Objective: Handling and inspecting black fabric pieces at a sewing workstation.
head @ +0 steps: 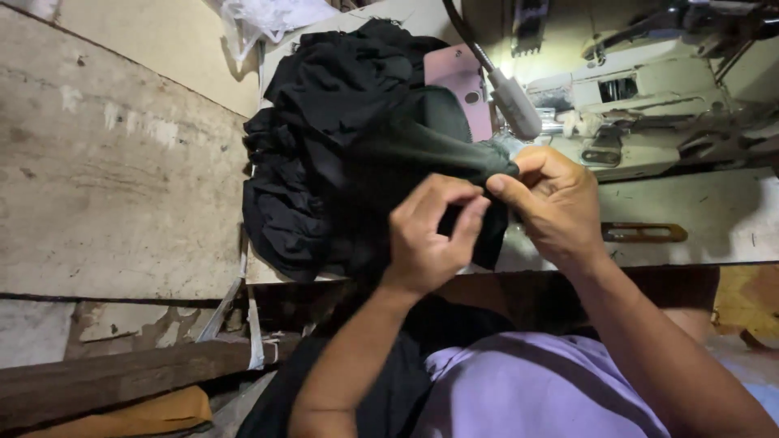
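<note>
My pale worktop (pixel 714 215), crowded under the lamp

A heap of black cloth (pixel 324 146) lies piled on its left end; a cream sewing machine (pixel 649 97) stands at the back, brown-handled snips (pixel 643 233) flat near my edge.

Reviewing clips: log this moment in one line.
left hand: pinches black cloth | right hand: pinches same cloth | sewing machine: behind

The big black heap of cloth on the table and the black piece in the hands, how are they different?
The heaped black cloth lies crumpled on the pale sewing table, untouched; the dark fabric piece is pulled taut, pinched by the left hand and right hand. The heap is much larger and bunched into many folds; the held piece looks smoother and narrows toward the fingers. Both are dark, soft cloth beside the white sewing machine.
</note>
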